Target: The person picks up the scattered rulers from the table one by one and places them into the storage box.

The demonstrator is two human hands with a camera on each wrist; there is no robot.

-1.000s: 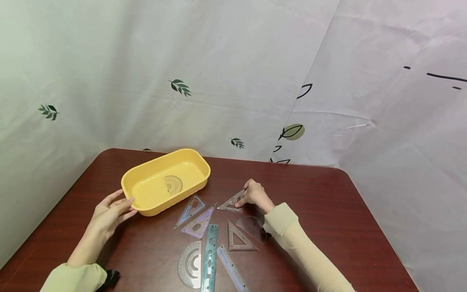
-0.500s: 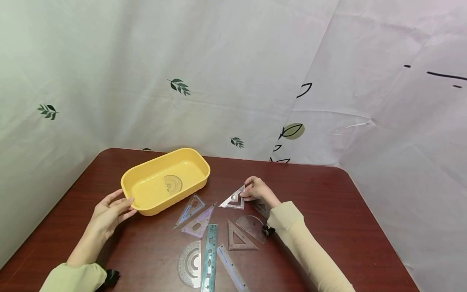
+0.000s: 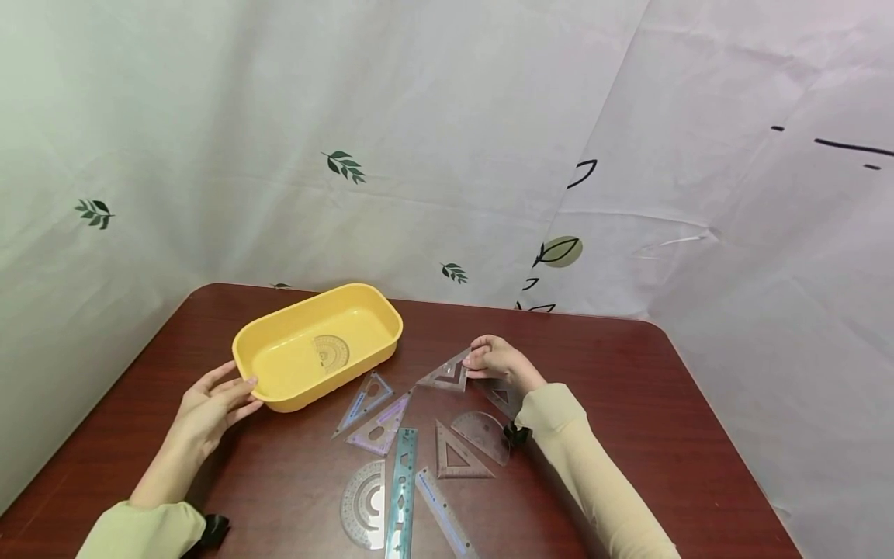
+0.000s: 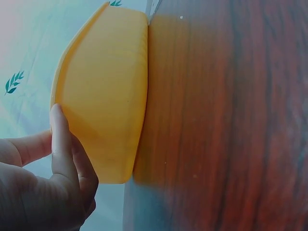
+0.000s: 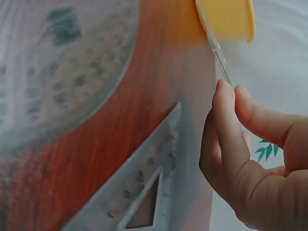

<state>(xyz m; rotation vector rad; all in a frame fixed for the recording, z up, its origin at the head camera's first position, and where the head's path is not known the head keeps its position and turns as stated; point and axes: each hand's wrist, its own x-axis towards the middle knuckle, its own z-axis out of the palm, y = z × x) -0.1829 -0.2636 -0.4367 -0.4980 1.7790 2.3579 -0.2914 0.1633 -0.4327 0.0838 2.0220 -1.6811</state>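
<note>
My left hand [image 3: 209, 407] pinches the near-left rim of a yellow plastic tub [image 3: 293, 388], thumb at the inner side and fingers outside; the left wrist view shows this tub [image 4: 103, 96] from its end. Inside lies a clear protractor [image 3: 331, 353]. Between right thumb and fingertips, my right hand [image 3: 499, 363] holds a clear set square [image 3: 436, 379] by its corner. In the right wrist view this set square [image 5: 215, 45] appears edge-on, raised off the table. Under the right wrist lies another clear set square [image 3: 499, 396], seen closer in the right wrist view.
On the dark red table [image 3: 594, 373] lie a blue-marked set square [image 3: 365, 402], a purple one [image 3: 380, 428], a clear one [image 3: 457, 460], a teal ruler [image 3: 401, 493], a blue-striped ruler [image 3: 445, 514] and two protractors [image 3: 359, 505]. A patterned cloth [image 3: 419, 155] hangs behind.
My right hand has lifted the clear set square slightly off the table and drawn a little right, uncovering another set square under the wrist. The left hand and tub stay put.
</note>
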